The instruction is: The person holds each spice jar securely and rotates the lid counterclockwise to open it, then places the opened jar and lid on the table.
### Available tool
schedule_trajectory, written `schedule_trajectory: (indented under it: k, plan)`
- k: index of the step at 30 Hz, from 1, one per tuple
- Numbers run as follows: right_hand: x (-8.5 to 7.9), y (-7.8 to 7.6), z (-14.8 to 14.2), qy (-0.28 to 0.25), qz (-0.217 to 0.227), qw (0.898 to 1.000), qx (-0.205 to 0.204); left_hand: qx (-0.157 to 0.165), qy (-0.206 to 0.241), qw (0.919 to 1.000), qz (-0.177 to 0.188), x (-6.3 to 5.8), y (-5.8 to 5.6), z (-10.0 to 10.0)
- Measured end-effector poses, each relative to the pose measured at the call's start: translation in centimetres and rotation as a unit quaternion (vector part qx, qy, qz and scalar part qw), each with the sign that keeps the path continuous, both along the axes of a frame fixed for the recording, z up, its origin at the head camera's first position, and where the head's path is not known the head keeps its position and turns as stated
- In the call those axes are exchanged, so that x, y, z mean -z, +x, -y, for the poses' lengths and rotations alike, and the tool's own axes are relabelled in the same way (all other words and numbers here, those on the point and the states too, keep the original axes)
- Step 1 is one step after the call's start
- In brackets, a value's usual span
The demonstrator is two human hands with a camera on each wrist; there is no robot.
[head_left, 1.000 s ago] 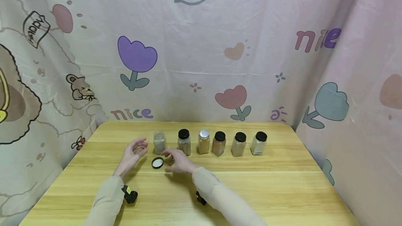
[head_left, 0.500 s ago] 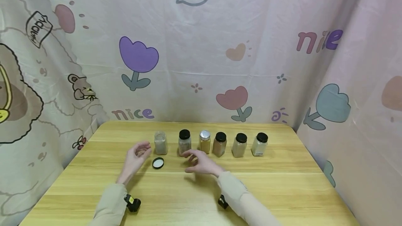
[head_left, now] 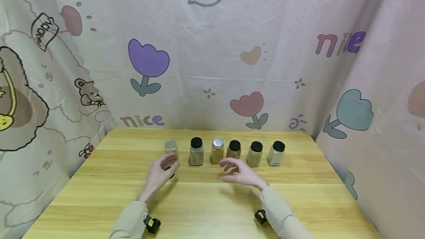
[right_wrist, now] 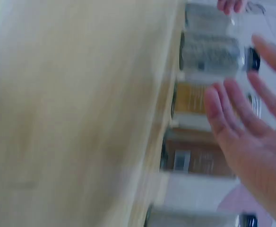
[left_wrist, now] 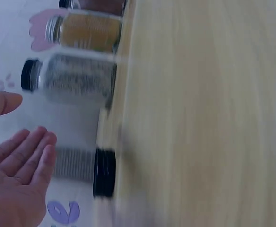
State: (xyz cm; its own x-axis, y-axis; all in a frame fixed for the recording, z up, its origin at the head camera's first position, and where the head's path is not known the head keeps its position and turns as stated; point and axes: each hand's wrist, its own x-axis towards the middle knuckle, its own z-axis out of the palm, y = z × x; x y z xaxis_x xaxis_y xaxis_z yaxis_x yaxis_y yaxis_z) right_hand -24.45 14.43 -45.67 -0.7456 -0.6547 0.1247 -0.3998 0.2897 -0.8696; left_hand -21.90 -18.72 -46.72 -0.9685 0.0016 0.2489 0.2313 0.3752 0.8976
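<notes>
My left hand (head_left: 160,175) holds nothing; it hovers in front of the uncapped glass jar (head_left: 170,145), fingers loosely bent. Most of the black lid (head_left: 172,175) on the table is hidden behind it in the head view; the left wrist view shows that lid (left_wrist: 104,173) beyond the fingertips. Beside the uncapped jar stands a black-lidded jar of greyish grains (head_left: 197,155). My right hand (head_left: 241,173) is also bare, fingers spread loosely before the brown-filled jar (head_left: 234,150) and near the silver-lidded jar of yellow powder (head_left: 217,153).
Further right along the row are a black-lidded jar with pale beige contents (head_left: 254,156) and one with whitish contents (head_left: 276,155). The wooden table (head_left: 206,209) ends at a printed curtain (head_left: 199,47) behind the jars.
My right hand has moved rightward from beside the lid, past the grey-grain jar, to the brown-filled jar. My left hand has shifted right, now covering most of the lid in the head view.
</notes>
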Motion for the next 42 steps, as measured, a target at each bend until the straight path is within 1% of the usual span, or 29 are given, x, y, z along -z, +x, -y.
schedule_trajectory:
  k: [4,6,13,17,21,24,30,37,42]
  plan:
    - [-0.2,-0.2,-1.8,-0.02,0.033,0.998,-0.04,0.041,-0.007,0.9989,0.02,0.0,-0.3,-1.1]
    - [-0.2,-0.3,-2.5,-0.029,0.048,0.997,-0.051,0.056,-0.005,0.9981,0.024,0.1,-0.4,-1.5]
    - [0.6,-0.6,-4.3,-0.042,0.065,0.996,-0.052,0.098,0.029,0.9931,0.059,0.4,-1.3,-2.7]
    - [0.9,-0.6,-4.9,-0.05,0.078,0.995,-0.049,0.111,0.048,0.9908,0.06,0.5,-2.1,-3.4]
    - [0.9,-0.6,-5.4,-0.062,0.091,0.993,-0.037,0.106,0.058,0.9909,0.06,0.5,-3.0,-4.2]
    - [0.8,-0.6,-5.7,-0.067,0.102,0.992,-0.03,0.097,0.057,0.9917,0.062,0.5,-3.7,-4.6]
    - [0.7,-0.5,-6.0,-0.062,0.109,0.992,-0.033,0.081,0.056,0.9933,0.062,0.8,-4.8,-5.1]
    - [0.6,-0.3,-6.0,-0.066,0.108,0.991,-0.04,0.073,0.055,0.9941,0.057,0.9,-5.5,-5.5]
    - [0.6,-0.2,-6.1,-0.065,0.105,0.991,-0.043,0.069,0.058,0.9943,0.057,1.0,-5.7,-5.6]
